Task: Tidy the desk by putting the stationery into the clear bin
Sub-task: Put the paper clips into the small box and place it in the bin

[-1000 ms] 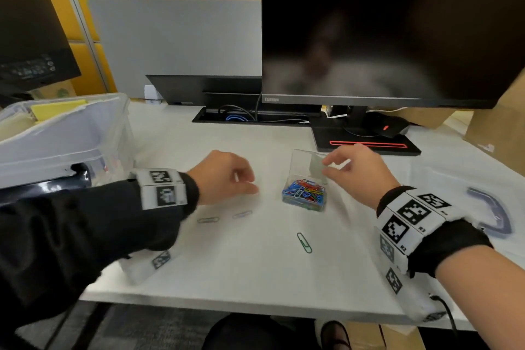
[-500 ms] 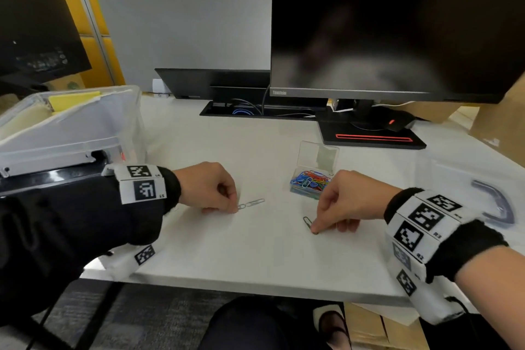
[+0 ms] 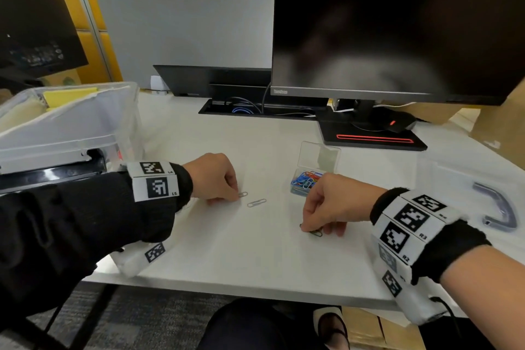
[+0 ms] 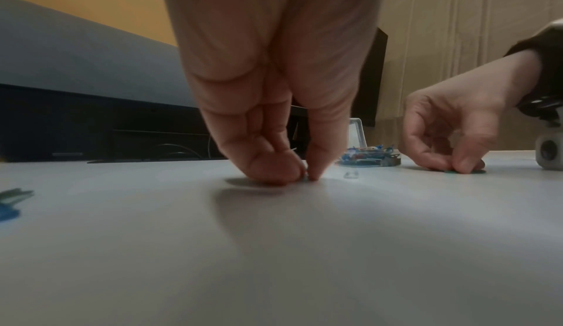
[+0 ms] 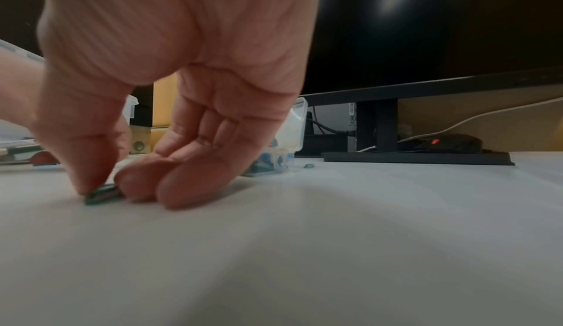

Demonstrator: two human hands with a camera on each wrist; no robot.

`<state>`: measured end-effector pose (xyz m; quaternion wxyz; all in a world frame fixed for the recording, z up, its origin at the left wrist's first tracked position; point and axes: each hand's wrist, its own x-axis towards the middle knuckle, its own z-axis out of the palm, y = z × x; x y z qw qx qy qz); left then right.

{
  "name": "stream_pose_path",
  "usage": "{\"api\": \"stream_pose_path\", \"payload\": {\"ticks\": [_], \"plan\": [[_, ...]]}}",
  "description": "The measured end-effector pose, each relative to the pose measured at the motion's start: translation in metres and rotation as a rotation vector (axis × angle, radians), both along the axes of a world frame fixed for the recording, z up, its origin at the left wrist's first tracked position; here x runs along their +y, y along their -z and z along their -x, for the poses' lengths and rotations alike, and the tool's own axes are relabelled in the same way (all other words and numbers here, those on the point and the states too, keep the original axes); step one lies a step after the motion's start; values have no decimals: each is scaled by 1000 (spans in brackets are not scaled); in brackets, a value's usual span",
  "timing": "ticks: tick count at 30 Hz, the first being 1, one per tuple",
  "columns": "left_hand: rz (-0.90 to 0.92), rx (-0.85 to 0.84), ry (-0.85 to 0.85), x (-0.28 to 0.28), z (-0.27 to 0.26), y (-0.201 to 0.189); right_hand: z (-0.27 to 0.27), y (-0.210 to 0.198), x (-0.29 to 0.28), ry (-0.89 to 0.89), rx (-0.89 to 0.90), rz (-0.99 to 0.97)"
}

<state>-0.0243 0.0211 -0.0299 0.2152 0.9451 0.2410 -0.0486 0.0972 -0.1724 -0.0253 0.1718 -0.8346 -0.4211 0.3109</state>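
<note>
On the white desk my left hand (image 3: 237, 195) pinches a pale paper clip (image 3: 243, 194) against the surface; its fingertips (image 4: 306, 174) meet in the left wrist view. A second pale clip (image 3: 256, 202) lies loose just to its right. My right hand (image 3: 308, 229) pinches a green paper clip (image 3: 316, 233) flat on the desk, which shows under thumb and fingers as the green clip (image 5: 102, 194) in the right wrist view. Behind the right hand stands a small clear box (image 3: 306, 182) of coloured clips, lid up. The clear bin (image 3: 71, 128) sits at the far left.
A monitor (image 3: 397, 23) on a black stand (image 3: 372, 139) fills the back right, with a mouse (image 3: 397, 123) beside it. A clear lid with a purple handle (image 3: 497, 207) lies at the right. A cable tray (image 3: 255, 108) runs along the back.
Both hands came down to the desk from the clip box area. The right hand's fingers have closed over the green clip; the left hand has taken one pale clip in its fingertips.
</note>
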Motion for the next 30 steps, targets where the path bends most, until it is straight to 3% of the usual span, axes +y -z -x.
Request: {"api": "stream_pose_path", "payload": {"ticks": [6, 10, 12, 16, 21, 30], "plan": [[8, -5, 107, -12, -7, 0, 1, -3, -2, -19, -54, -28], [82, -169, 114, -13, -10, -2, -7, -5, 3, 125, -272, -348], [72, -176, 153, -14, -9, -2, -17, -5, 5, 217, -370, -419], [-30, -174, 224, -15, -8, -1, -36, -1, 10, 297, -400, -365], [-49, -136, 246, -17, -9, 0, -42, 2, 13, 252, -368, -293], [-67, -76, 194, -27, -19, -3, -46, 1, 10, 458, -480, -480]]}}
